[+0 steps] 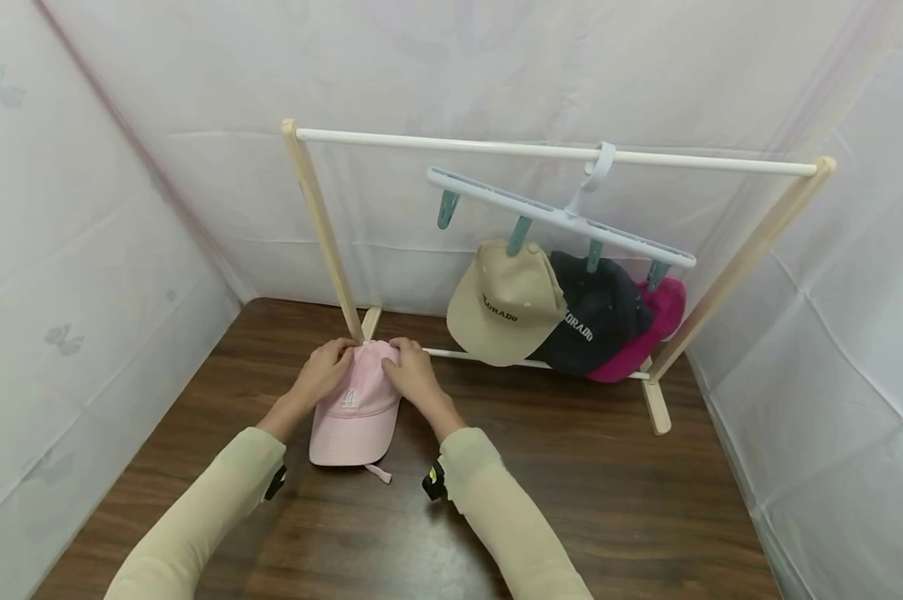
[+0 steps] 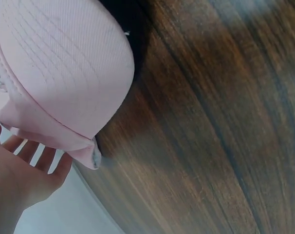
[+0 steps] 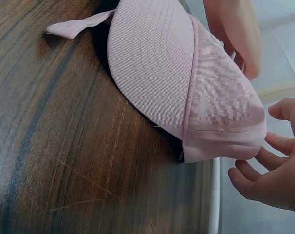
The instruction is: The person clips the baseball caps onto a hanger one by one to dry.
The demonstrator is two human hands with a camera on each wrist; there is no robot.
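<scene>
A pink baseball cap [image 1: 358, 408] with a white LA emblem stands low over the brown table, its brim toward me and a strap end [image 1: 379, 473] showing below the brim. On the left side of its crown, my left hand [image 1: 322, 368] grips the fabric; in the left wrist view its fingers [image 2: 46, 158] reach behind the cap's edge. My right hand [image 1: 416, 375] holds the opposite side of the crown, thumb toward the front. The right wrist view shows its fingers [image 3: 271, 158] curved at the crown's edge. The cap's back is hidden.
Behind stands a rack with a white top rail [image 1: 451, 145] and wooden posts [image 1: 318, 221]. A clip hanger [image 1: 556, 218] hangs there, holding beige [image 1: 500, 308], dark [image 1: 597, 321] and magenta [image 1: 665, 312] caps. Its leftmost clip [image 1: 447, 210] holds nothing. White curtains enclose the table [image 1: 556, 500].
</scene>
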